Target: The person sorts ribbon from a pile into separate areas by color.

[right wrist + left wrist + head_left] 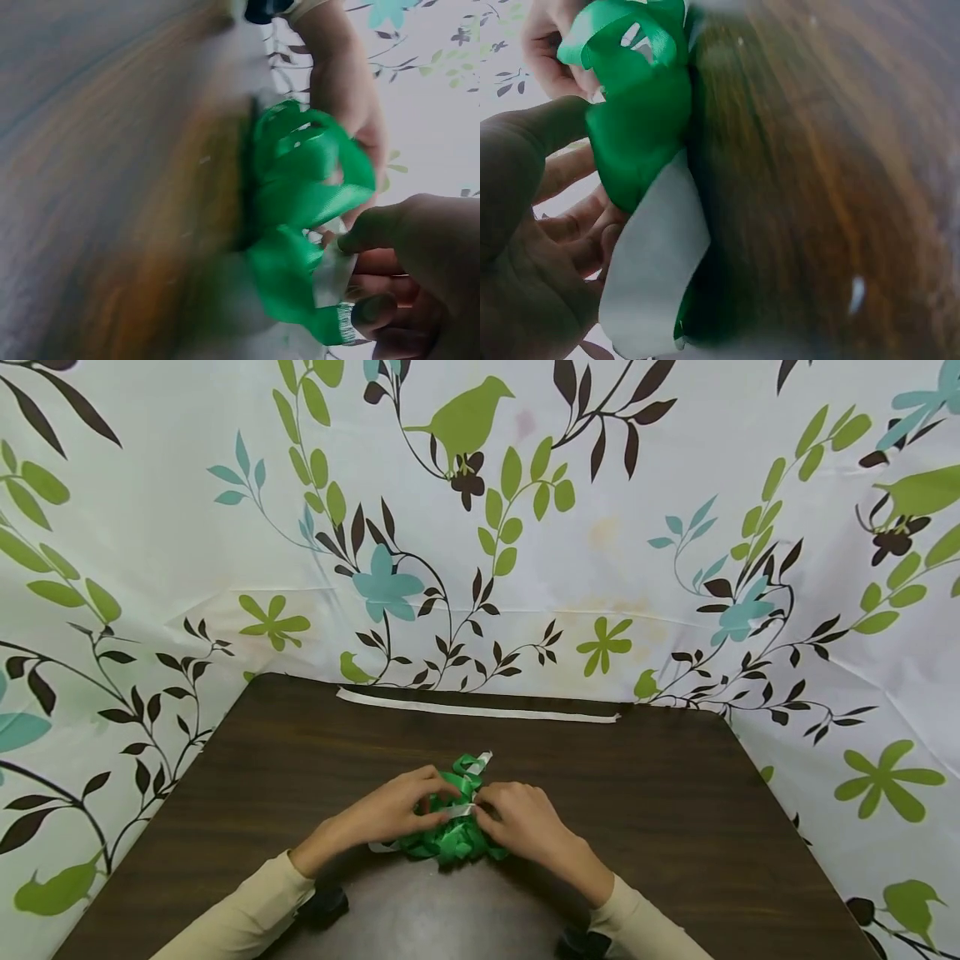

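Observation:
A loose bunch of green satin ribbon lies on the dark table between both hands, with pale white ribbon among its loops. My left hand comes in from the left, its thumb and forefinger pinching at a short white ribbon stretch on top of the bunch. From the other side my right hand pinches white ribbon between thumb and fingers. A frayed green end hangs close to the right fingertips. In the left wrist view a wide white ribbon tail hangs beside the left palm.
Along the far edge of the brown wooden table lies a long white strip. Behind and beside the table hangs a white cloth printed with leaves and birds. Dark devices sit under the wrists.

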The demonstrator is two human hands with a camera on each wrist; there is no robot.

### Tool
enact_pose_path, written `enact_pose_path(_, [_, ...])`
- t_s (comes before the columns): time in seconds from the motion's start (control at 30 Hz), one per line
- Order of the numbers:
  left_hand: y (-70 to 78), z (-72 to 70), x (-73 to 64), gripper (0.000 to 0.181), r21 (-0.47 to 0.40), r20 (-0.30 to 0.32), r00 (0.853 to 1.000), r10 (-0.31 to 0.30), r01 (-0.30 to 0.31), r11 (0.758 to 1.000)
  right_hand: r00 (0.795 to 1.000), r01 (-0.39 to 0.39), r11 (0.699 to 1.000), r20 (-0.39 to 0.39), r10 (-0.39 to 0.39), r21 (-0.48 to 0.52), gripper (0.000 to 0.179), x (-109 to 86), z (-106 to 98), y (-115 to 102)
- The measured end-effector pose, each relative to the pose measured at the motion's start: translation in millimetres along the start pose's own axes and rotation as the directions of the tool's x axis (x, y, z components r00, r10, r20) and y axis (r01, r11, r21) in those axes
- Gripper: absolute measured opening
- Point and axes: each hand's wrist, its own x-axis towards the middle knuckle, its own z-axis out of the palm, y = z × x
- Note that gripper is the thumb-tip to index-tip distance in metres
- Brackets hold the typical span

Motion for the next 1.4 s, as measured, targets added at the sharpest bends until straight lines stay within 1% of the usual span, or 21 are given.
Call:
enact_pose_path(0.1, [2.4, -0.7, 0.0, 0.03, 0.01, -0.013, 1.0, 0.013, -0.013, 1.0, 0.999, -0.021, 0.993, 0.04, 0.016, 0.112, 0.012, -0.3, -8, -3])
enact_pose_path(0.23, [4.9, -2.3, 0.7, 0.022, -0.007, -0.036, 0.999, 0.038, -0.038, 0.999, 0.998, -0.016, 0.971, 0.064, 0.001, 0.237, 0.011, -1.3, -17, -4])
enact_pose_path(0.3, [6.3, -3.8, 0.5, 0.018, -0.023, -0.038, 0.998, 0.045, -0.045, 0.999, 0.998, -0.009, 0.96, 0.068, -0.01, 0.281, 0.011, -2.5, -20, -4])
enact_pose_path(0.43, [9.6, -7.5, -0.4, 0.012, -0.054, -0.025, 0.998, 0.062, -0.063, 0.997, 0.997, 0.005, 0.931, 0.075, -0.035, 0.364, 0.014, -4.5, -26, -3])
enact_pose_path(0.57, [12.7, -11.5, -0.5, 0.006, -0.096, 0.013, 0.996, 0.091, -0.089, 0.991, 0.995, 0.019, 0.904, 0.084, -0.06, 0.427, 0.013, -5.2, -33, -3])
enact_pose_path(0.73, [20.3, -18.2, -1.2, 0.003, -0.143, 0.09, 0.988, 0.122, -0.108, 0.984, 0.993, 0.032, 0.889, 0.087, -0.08, 0.457, 0.01, -6.7, -43, -3])
enact_pose_path(0.8, [24.3, -22.3, -2.4, 0.003, -0.156, 0.114, 0.986, 0.122, -0.103, 0.982, 0.993, 0.038, 0.885, 0.085, -0.087, 0.463, 0.009, -7.9, -47, -4])
enact_pose_path(0.87, [28.3, -27.4, -4.1, 0.006, -0.16, 0.126, 0.986, 0.112, -0.091, 0.983, 0.992, 0.041, 0.88, 0.086, -0.093, 0.474, 0.007, -9.1, -52, -4])
enact_pose_path(1.03, [37.2, -42.7, -8.3, 0.002, -0.127, 0.118, 0.99, 0.072, -0.057, 0.99, 0.99, 0.039, 0.858, 0.097, -0.103, 0.511, 0.005, -12.0, -65, -5])
enact_pose_path(1.17, [44.0, -55.6, -11.8, 0.005, -0.102, 0.102, 0.994, 0.044, -0.034, 0.994, 0.992, 0.035, 0.854, 0.088, -0.094, 0.519, 0.004, -14.4, -79, -4])
enact_pose_path(1.3, [47.4, -67.2, -16.9, 0.008, -0.078, 0.076, 0.997, 0.028, -0.022, 0.997, 0.993, 0.055, 0.867, 0.063, -0.098, 0.495, 0.002, -18.6, -91, 1])
enact_pose_path(1.4, [48.5, -76.1, -20.8, 0.008, -0.08, 0.061, 0.998, 0.018, -0.013, 0.997, 0.993, 0.068, 0.88, 0.049, -0.103, 0.47, 0.004, -22.1, -98, 4])
